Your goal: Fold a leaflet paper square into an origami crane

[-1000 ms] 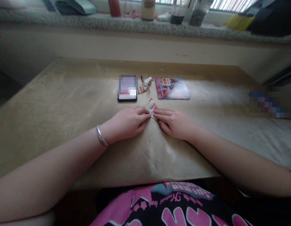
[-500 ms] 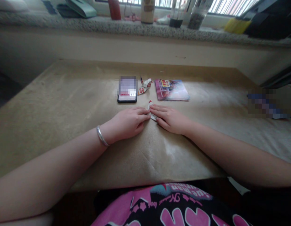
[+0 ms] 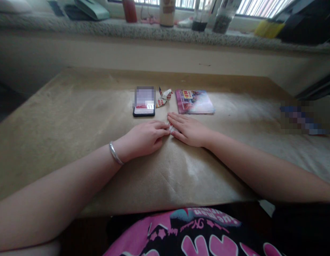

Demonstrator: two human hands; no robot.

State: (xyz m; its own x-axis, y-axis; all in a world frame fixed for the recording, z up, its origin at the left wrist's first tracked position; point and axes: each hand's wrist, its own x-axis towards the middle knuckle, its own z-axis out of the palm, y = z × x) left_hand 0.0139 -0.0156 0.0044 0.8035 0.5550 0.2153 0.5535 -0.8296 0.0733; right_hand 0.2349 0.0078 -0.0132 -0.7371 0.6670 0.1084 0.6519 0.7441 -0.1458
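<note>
Between my two hands a small piece of folded paper (image 3: 171,128), white with red print, lies on the table and is mostly covered. My left hand (image 3: 145,138) holds its left edge with fingers and thumb drawn close together. Across the paper's upper right part rests my right hand (image 3: 190,130), flat, its fingers stretched out. Just beyond the hands stands a folded paper figure (image 3: 164,97) with pointed ends and red-and-yellow print. To its left is a phone (image 3: 144,110) with a blurred-out screen; to its right lies a stack of glossy printed sheets (image 3: 195,102).
A tan cover lies over the table (image 3: 74,106). At the right edge there is a partly blurred blue and pink strip (image 3: 303,120). Bottles and jars, including a red container (image 3: 129,10), line the stone windowsill (image 3: 106,25) behind.
My right hand has shifted slightly away from me and to the left, covering the paper's far tip. My left hand has barely moved and stays at the paper's edge.
</note>
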